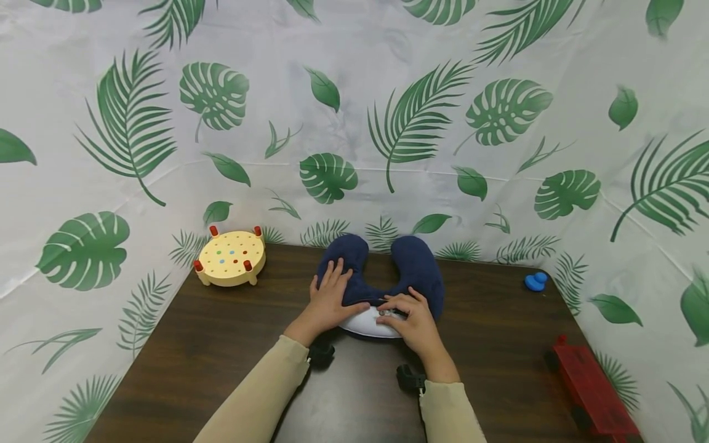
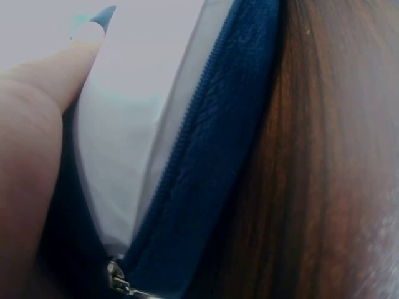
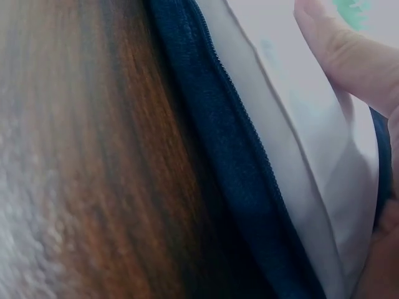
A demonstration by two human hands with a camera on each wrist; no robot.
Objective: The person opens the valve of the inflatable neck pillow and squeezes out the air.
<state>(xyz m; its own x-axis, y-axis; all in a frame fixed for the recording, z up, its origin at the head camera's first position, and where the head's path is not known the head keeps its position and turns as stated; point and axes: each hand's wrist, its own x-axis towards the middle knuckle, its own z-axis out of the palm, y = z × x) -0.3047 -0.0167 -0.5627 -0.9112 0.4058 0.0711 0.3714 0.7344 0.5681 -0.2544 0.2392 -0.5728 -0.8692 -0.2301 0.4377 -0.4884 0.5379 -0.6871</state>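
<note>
A navy U-shaped neck pillow [image 1: 418, 271] lies on the table with its two arms toward the wall. Along its near curve the zipper [image 2: 187, 131] is undone, baring the white inner cushion [image 1: 368, 323]. My left hand [image 1: 327, 301] rests with spread fingers on the pillow's left side, thumb reaching over the opening's far edge. Over the right part of the opening is my right hand [image 1: 412, 317], fingers bent and thumb against the white cushion; a small grey printed patch shows between thumb and fingers. The metal zipper pull [image 2: 117, 277] sits at the opening's left end.
On the dark wood table [image 1: 238, 332], a round yellow pegged stool toy [image 1: 229, 255] stands at the back left. A small blue knobbed piece [image 1: 535, 282] lies back right, and a red wheeled toy [image 1: 592, 387] at the right edge. A leaf-print cloth [image 1: 343, 135] hangs behind.
</note>
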